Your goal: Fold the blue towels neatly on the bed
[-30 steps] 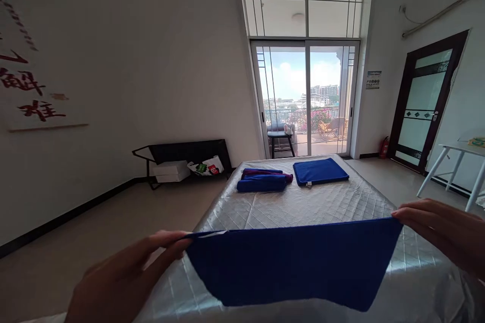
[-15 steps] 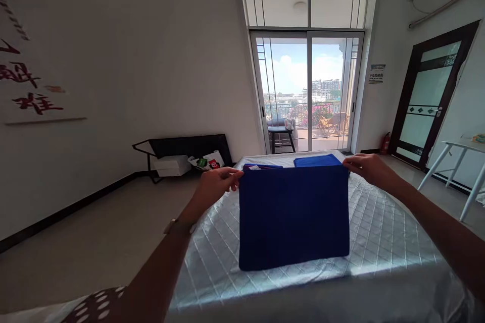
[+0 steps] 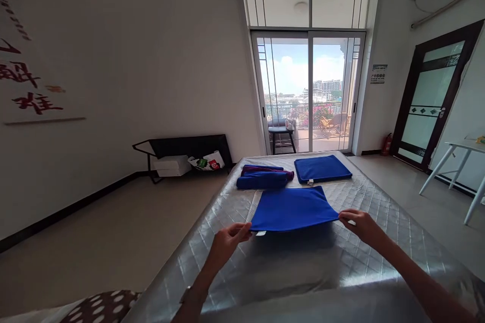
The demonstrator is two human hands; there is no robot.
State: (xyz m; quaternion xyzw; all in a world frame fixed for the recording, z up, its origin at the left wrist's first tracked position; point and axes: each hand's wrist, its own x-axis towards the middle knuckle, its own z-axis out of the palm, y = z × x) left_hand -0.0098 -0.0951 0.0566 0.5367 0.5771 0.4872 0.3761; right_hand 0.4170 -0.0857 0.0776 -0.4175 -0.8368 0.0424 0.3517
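Presently, the fingers [image 3: 245,232] of the left hand [image 3: 224,243] are pinched closed on the near left corner of a blue cloth [image 3: 293,209], just beside a small white tag [image 3: 261,233]. In the same manner, the right hand [image 3: 362,225] grips the near right corner between thumb and fingers. The cloth is stretched between the two hands above the bed [image 3: 382,222], with its near edge raised and a shadow below; whether its far edge touches the bed, I cannot tell. Just beyond it, to the left, lies a bundle [image 3: 263,180] of blue and dark red cloth, and to the right lies a flat blue piece [image 3: 322,167]. Farther away, a black bench [image 3: 185,147] stands by the left wall, with a white box [image 3: 168,166] and a printed bag [image 3: 208,161]. Behind the bed is a sliding glass door [image 3: 309,91].
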